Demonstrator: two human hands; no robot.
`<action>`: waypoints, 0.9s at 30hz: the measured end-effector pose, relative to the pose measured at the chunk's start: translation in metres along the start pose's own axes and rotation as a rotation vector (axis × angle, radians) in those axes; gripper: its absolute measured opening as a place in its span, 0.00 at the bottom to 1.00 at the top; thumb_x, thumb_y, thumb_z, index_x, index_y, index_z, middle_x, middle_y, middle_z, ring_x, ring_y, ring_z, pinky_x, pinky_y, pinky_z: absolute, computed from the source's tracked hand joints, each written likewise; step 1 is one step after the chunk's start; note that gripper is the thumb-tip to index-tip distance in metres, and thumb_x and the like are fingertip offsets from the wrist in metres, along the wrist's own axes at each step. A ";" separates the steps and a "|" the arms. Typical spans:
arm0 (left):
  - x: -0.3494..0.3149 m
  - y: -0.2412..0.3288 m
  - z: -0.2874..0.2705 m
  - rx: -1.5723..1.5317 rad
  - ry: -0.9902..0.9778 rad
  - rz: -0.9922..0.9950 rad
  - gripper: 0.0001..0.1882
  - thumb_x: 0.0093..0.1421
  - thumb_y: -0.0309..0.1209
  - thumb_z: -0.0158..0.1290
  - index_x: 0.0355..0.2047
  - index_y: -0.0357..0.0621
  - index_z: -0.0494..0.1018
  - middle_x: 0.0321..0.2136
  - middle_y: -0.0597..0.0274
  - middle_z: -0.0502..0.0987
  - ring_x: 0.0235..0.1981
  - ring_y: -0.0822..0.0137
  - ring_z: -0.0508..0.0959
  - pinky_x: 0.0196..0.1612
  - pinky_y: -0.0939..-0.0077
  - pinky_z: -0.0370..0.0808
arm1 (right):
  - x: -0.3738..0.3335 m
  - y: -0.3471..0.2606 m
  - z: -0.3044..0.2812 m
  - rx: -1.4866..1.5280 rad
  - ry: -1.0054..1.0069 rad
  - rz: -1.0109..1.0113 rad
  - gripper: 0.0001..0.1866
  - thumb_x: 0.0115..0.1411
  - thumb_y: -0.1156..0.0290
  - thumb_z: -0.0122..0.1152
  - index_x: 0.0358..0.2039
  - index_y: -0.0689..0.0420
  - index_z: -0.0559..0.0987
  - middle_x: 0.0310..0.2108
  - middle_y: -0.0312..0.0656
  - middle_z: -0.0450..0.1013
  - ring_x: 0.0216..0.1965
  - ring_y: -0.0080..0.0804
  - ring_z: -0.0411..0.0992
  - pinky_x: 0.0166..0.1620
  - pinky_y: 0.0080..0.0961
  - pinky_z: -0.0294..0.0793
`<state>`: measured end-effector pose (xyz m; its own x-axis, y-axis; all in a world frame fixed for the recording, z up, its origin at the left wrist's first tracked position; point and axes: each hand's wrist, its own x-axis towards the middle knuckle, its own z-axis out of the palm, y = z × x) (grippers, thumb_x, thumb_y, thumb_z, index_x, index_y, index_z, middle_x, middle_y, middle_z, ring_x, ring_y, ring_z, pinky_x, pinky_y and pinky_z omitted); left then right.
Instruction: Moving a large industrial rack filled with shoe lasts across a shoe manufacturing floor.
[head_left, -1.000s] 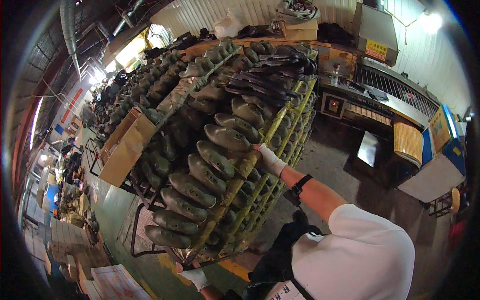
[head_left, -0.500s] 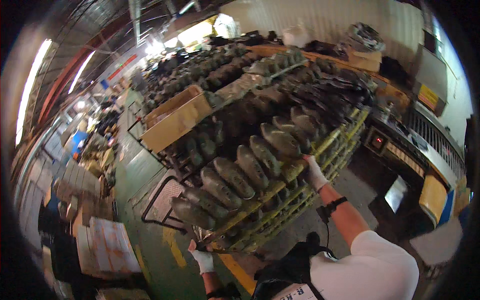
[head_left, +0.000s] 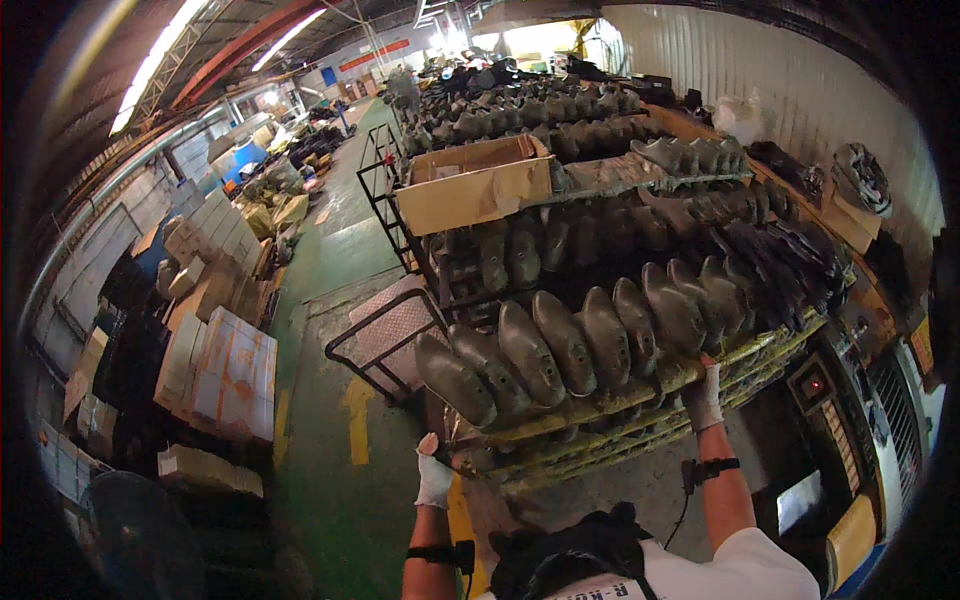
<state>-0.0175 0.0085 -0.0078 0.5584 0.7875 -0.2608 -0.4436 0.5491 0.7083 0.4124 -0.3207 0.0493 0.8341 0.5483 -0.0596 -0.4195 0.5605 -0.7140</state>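
Note:
A tiered yellow rack (head_left: pixel 560 412) stands in front of me, its top tier lined with dark olive shoe-shaped forms (head_left: pixel 560 345), which look like shoe lasts. My right hand (head_left: pixel 703 397), in a white glove with bare fingertips, is closed on the rack's near edge, right of the middle. At the near left corner, my left hand (head_left: pixel 434 474), gloved the same way, grips the rack with its thumb up; its other fingers are partly hidden. Dark floppy pieces (head_left: pixel 785 265) lie heaped at the top tier's right end.
Left of the rack stands a flat trolley (head_left: pixel 385 325) with a black handle. Behind, a long cardboard box (head_left: pixel 475 200) rests on further racks of forms. Stacked cartons (head_left: pixel 235 375) line the green aisle (head_left: pixel 325 480). A machine with a red light (head_left: pixel 815 385) stands at right.
My view has turned leftward, so the rack, my hands and the box appear further right. Both hands stay at the rack, which now lies more squarely across the view.

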 end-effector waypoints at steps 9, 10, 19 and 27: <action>-0.004 0.007 0.018 -0.129 -0.075 -0.063 0.15 0.51 0.40 0.53 0.39 0.51 0.71 0.35 0.66 0.76 0.33 0.63 0.77 0.31 0.68 0.74 | 0.010 0.005 -0.006 0.085 -0.074 -0.053 0.29 0.52 0.55 0.53 0.51 0.60 0.68 0.49 0.45 0.67 0.49 0.41 0.66 0.51 0.38 0.65; -0.003 0.007 0.012 -0.148 -0.086 -0.069 0.16 0.51 0.39 0.52 0.40 0.50 0.70 0.36 0.65 0.76 0.34 0.63 0.77 0.32 0.68 0.74 | 0.011 0.006 -0.006 0.081 -0.080 -0.049 0.29 0.52 0.55 0.52 0.51 0.60 0.68 0.49 0.45 0.67 0.49 0.40 0.66 0.51 0.38 0.65; 0.003 0.005 -0.006 0.055 -0.196 0.085 0.17 0.55 0.37 0.49 0.45 0.46 0.69 0.41 0.62 0.74 0.39 0.62 0.76 0.40 0.64 0.75 | 0.005 0.003 0.003 -0.011 -0.084 -0.082 0.31 0.52 0.52 0.52 0.51 0.60 0.67 0.49 0.46 0.67 0.50 0.41 0.66 0.52 0.38 0.65; -0.006 0.002 0.042 -0.147 0.017 0.067 0.24 0.53 0.42 0.49 0.45 0.38 0.69 0.36 0.53 0.76 0.26 0.60 0.78 0.27 0.66 0.76 | 0.005 -0.002 -0.003 0.031 -0.127 -0.066 0.32 0.52 0.51 0.53 0.52 0.60 0.67 0.50 0.44 0.66 0.50 0.40 0.65 0.52 0.38 0.65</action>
<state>0.0075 -0.0073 0.0225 0.5130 0.8274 -0.2284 -0.5776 0.5296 0.6212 0.4185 -0.3208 0.0482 0.8092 0.5825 0.0767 -0.3776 0.6156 -0.6917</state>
